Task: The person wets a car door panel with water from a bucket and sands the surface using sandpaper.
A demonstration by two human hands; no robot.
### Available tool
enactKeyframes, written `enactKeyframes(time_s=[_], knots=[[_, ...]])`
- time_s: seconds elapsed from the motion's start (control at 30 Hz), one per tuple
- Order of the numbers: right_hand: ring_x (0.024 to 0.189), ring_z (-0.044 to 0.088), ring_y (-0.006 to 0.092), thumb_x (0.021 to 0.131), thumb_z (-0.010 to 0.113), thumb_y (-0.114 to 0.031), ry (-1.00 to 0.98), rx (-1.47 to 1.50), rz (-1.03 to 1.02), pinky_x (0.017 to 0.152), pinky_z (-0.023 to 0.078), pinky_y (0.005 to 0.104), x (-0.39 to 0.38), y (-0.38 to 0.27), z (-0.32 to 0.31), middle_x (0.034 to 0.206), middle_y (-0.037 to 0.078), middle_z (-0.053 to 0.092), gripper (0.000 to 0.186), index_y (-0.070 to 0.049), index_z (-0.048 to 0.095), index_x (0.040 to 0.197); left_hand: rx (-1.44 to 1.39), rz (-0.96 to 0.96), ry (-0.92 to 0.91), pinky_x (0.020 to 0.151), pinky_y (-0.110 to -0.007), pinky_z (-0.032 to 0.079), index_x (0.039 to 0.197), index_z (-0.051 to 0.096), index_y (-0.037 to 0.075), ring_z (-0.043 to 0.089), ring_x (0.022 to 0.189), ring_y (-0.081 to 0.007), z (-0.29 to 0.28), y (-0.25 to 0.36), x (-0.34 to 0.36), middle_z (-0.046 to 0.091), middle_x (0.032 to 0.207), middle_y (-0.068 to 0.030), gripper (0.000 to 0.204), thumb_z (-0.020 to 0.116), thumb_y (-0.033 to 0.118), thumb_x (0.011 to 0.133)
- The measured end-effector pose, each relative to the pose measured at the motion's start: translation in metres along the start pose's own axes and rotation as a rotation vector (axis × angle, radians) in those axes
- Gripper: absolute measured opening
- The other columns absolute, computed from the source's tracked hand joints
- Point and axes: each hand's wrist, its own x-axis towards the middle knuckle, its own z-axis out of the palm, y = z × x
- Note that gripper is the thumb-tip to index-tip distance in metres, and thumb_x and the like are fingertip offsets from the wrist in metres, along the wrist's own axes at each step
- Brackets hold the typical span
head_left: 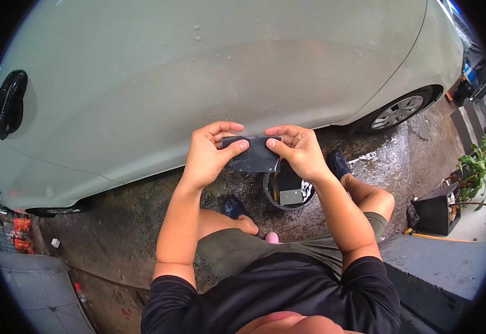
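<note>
Dark sheet [252,154], perhaps sandpaper, between both hands

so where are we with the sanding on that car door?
Done: car door panel is wet, beaded with droplets. In hand: left hand and right hand both hold a dark abrasive sheet, off the panel, above the bucket. Left: sheet not yet on the panel.

Black short-sleeved shirt [270,289], olive shorts [243,250], dark clogs [235,208].
</note>
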Motion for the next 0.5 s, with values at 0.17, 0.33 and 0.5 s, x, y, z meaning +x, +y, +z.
enactKeyframes(time_s=[0.17, 0.33, 0.5], knots=[[0.088, 0.07, 0.0111, 0.101, 0.069, -0.008, -0.017, -0.005, -0.026, 0.078, 0.057, 0.0263, -0.009, 0.024, -0.016, 0.103, 0.011, 0.077, 0.029, 0.008, 0.067, 0.125, 0.029, -0.049, 0.019, 0.078, -0.027, 0.06, 0.117, 0.07, -0.004, 0.072, 0.084, -0.0111, 0.019, -0.015, -0.007, 0.077, 0.096, -0.011, 0.031, 0.082, 0.004, 0.089], [0.124, 0.062, 0.0243, 0.093, 0.081, -0.029, -0.025, -0.229, -0.318, 0.096, 0.056, 0.0386, -0.026, 0.062, -0.043, 0.149, 0.022, 0.055, 0.061, -0.006, 0.058, 0.144, -0.079, -0.13, 0.067, 0.061, -0.024, 0.056, 0.106, 0.073, -0.002, 0.068, 0.069, -0.0091, 0.033, -0.066, 0.002, 0.076, 0.086, -0.0075, 0.02, 0.079, 0.014, 0.096], [0.143, 0.048, 0.038, 0.067, 0.087, -0.023, -0.11, -1.028, -0.858, 0.117, 0.04, 0.0534, -0.046, 0.107, -0.07, 0.157, 0.012, 0.049, 0.079, -0.017, 0.063, 0.142, 0.138, -0.401, -0.082, 0.04, -0.021, 0.043, 0.109, 0.073, 0.0, 0.06, 0.05, -0.0074, 0.061, -0.109, 0.016, 0.074, 0.08, -0.0053, 0.017, 0.074, 0.014, 0.099]])
